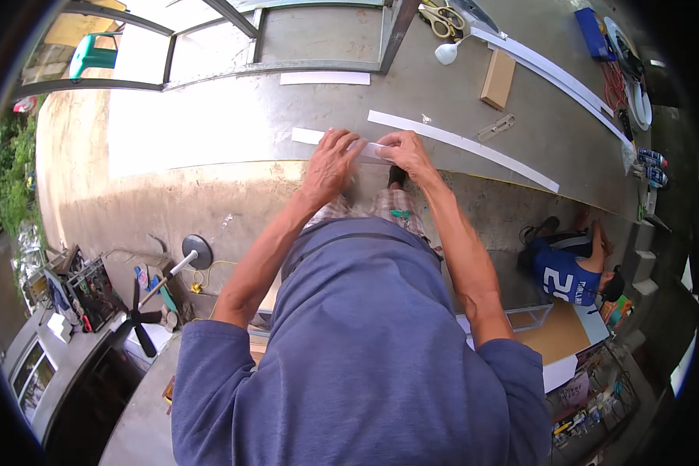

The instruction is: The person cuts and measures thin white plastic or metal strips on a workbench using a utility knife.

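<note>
Both my hands meet over the near edge of a grey table (318,105). A short white strip (306,136) runs in under my left hand (335,159), whose fingers are bent and partly blurred. My right hand (404,154) pinches the other end of the white material, close to my left fingertips. To the right of my hands a longer white strip (466,147) lies slantwise on the table. Another short white strip (325,78) lies farther back, beside the metal frame.
A metal frame (272,68) stands at the back left. A cardboard-coloured block (498,79), a cutter (496,127), scissors (443,22) and long white strips (551,74) lie at the right. A person in blue (563,272) crouches at the lower right. A fan (137,317) stands lower left.
</note>
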The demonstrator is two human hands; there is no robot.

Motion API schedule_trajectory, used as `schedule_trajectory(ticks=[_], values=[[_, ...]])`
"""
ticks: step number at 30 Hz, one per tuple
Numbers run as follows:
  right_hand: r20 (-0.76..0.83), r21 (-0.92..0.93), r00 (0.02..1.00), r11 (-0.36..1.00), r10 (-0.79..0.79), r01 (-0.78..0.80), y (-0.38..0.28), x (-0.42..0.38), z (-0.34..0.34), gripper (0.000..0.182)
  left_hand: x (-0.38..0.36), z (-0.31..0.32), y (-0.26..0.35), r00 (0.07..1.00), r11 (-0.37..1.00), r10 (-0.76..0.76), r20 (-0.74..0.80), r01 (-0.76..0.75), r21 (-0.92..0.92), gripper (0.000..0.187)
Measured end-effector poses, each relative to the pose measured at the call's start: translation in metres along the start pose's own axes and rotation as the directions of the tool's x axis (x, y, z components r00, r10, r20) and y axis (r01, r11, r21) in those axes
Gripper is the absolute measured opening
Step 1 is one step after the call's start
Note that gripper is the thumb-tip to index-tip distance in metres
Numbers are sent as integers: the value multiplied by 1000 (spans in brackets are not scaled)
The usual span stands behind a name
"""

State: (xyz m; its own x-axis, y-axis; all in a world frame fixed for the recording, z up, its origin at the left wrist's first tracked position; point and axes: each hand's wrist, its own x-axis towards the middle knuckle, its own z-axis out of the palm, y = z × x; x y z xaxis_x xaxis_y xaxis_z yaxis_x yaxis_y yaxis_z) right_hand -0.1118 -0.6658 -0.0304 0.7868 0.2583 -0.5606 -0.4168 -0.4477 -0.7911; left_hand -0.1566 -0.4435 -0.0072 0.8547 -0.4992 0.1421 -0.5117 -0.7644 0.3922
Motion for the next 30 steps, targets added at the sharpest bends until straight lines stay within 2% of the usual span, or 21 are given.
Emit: schedule_trajectory(ticks=[2, 4, 6, 7, 10, 12, 14, 19, 21, 27, 30], values=[[6, 63, 999, 997, 50, -51, -3, 5, -4, 28, 7, 14, -6, 999, 999, 37, -24, -38, -29, 56], [49, 100, 997, 993, 64, -69, 2, 12, -17, 28, 18, 4, -4, 999, 994, 34, 28, -31, -101, 51], [118, 310, 991, 946, 64, -98, 12, 8, -29, 28, 24, 5, -2, 997, 992, 32, 70, -23, -125, 46], [153, 407, 986, 906, 63, -121, 17, 4, -33, 28, 27, 4, 0, 994, 994, 68, 83, -61, -91, 43], [243, 533, 962, 812, 125, -240, 28, -6, -43, 27, 34, 3, 5, 979, 987, 162, 124, -161, -16, 35], [259, 544, 954, 794, 149, -271, 32, -9, -45, 26, 37, 8, 9, 969, 979, 202, 143, -204, -1, 30], [268, 547, 948, 782, 174, -298, 32, -13, -47, 26, 36, 13, 6, 971, 972, 217, 96, -207, -107, 27], [188, 436, 967, 867, 174, -241, 27, -11, -46, 27, 32, 29, -8, 977, 963, 213, -10, -212, -169, 26], [151, 319, 977, 928, 149, -191, 22, -4, -43, 27, 29, 34, -13, 981, 972, 193, 14, -189, -139, 29], [68, 151, 984, 974, 162, -171, 8, 3, -29, 29, 23, 40, -22, 987, 985, 160, 17, -159, -74, 35], [-101, -86, 992, 993, 70, -79, -6, -10, -18, 29, 19, 45, -24, 987, 985, 161, -6, -161, -53, 37]])
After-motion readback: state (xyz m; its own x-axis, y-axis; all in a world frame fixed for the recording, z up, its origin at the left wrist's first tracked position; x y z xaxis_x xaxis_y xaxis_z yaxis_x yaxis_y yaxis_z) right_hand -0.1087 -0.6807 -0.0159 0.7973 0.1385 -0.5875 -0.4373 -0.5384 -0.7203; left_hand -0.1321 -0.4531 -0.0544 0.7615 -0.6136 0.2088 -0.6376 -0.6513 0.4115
